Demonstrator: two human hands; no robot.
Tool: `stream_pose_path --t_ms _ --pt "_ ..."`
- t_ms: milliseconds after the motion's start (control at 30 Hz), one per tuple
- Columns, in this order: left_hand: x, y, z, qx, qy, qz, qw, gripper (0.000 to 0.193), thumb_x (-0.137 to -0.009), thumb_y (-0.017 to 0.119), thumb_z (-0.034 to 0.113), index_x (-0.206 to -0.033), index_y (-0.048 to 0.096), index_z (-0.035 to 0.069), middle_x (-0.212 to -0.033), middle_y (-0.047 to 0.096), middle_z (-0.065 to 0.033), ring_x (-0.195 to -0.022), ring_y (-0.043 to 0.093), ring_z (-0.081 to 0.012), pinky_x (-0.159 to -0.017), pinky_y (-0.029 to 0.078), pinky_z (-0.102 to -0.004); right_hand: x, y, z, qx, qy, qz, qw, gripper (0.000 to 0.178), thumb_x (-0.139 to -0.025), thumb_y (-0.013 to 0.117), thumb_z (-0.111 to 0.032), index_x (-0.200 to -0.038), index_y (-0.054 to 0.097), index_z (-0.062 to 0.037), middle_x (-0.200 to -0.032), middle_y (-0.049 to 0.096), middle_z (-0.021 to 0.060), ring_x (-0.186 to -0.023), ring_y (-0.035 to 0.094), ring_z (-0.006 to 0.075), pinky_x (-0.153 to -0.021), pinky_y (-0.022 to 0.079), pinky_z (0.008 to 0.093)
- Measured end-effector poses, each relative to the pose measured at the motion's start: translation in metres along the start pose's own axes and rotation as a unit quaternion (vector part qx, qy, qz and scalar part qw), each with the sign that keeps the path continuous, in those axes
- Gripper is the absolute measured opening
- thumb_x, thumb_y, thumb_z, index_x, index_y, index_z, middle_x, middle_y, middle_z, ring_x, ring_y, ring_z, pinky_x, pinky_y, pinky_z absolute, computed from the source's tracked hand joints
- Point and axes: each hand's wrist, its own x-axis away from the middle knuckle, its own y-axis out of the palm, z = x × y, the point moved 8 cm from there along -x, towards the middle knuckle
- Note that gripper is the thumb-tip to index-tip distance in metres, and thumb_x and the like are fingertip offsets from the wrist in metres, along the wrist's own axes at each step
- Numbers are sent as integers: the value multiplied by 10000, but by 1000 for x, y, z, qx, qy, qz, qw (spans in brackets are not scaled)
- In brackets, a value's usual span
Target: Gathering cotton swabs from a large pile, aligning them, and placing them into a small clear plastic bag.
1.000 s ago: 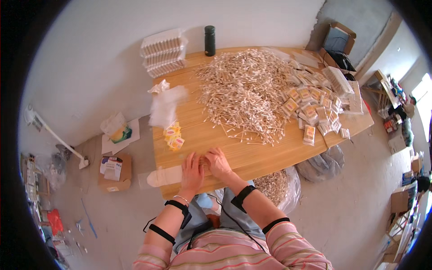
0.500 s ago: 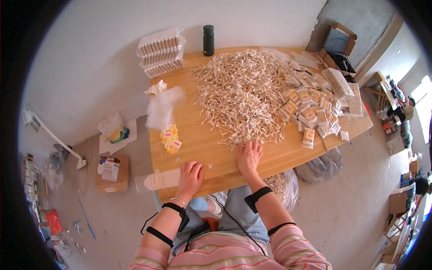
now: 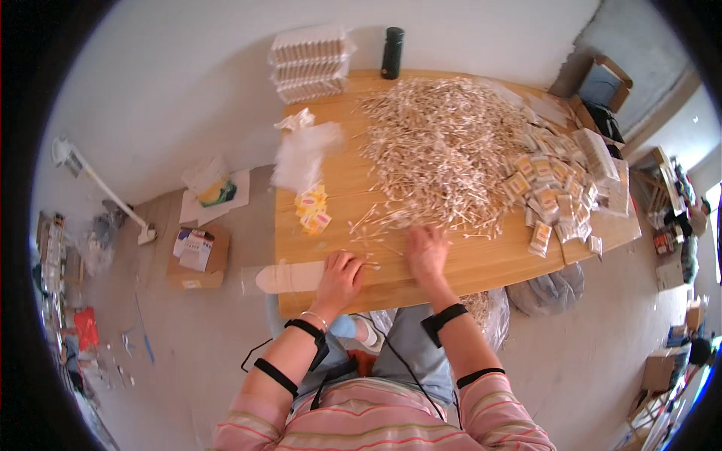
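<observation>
A big heap of loose cotton swabs [image 3: 447, 143] covers the middle of the wooden table [image 3: 312, 244]. My left hand [image 3: 340, 276] rests near the front edge with its fingers curled, and the ends of a few swabs stick out from them on the right. My right hand [image 3: 427, 252] is at the near foot of the heap, fingers pointing down among stray swabs. Motion blurs those fingers, so whether they grip anything is unclear. Several swabs [image 3: 366, 228] lie strewn on the wood, left of my right hand. A pale strip [image 3: 289, 277] lies beside my left hand.
Small packed swab bags [image 3: 553, 188] pile up at the right. Yellow cards [image 3: 313, 210] and clear plastic bags [image 3: 301, 161] lie at the left. Behind them stands a stack of wrapped packs [image 3: 310, 64], and a dark green bottle [image 3: 392, 52] is at the back edge.
The view has shifted, so the table sits further right and higher. Swabs from the heap's near edge now lie spread out to the left. My left hand still holds its few swabs.
</observation>
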Motion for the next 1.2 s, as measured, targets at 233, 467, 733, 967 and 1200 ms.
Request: stream_pose_path --t_ms 233,467,733,967,1200 --pt "-1 -2 -1 4 -1 -2 1000 181 -799 647 99 -979 643 87 -964 559 -74 -966 537 -292 -881 444 -426 -6 -26 2 83 -34 84 992 253 -835 649 -157 -1086 634 -145 -1167 520 99 -1113 449 343 -919 382 490" --pt "1 1 -2 -2 17 -8 1000 137 -799 647 116 -929 633 74 -954 560 -79 -965 537 -304 -878 442 -431 13 19 -63 -18 -105 -55 993 267 -817 651 -184 -1081 638 -141 -1200 511 78 -1151 441 320 -961 346 488" --pt "-1 -7 -5 -26 -55 20 998 497 -776 654 207 -1231 514 67 -1289 472 -167 -1211 441 -350 -1032 361 -475 17 34 -84 -46 -198 -107 973 208 -795 669 -164 -999 676 -126 -1027 620 42 -1037 510 298 -897 370 456" --pt "-5 4 -11 25 -81 -67 994 555 -771 667 213 -1248 483 -2 -1336 431 -209 -1281 381 -397 -1103 309 -487 -45 41 -91 13 -242 -67 968 276 -768 647 -127 -1044 662 -125 -1124 615 30 -1106 491 292 -940 372 462" --pt "3 6 -19 14 -118 -33 992 756 -768 695 261 -1378 349 -23 -1401 371 -240 -1321 340 -423 -1125 283 -488 -28 55 -95 4 -246 -112 963 170 -747 651 -116 -912 688 -132 -1029 621 13 -1050 505 275 -891 384 443"
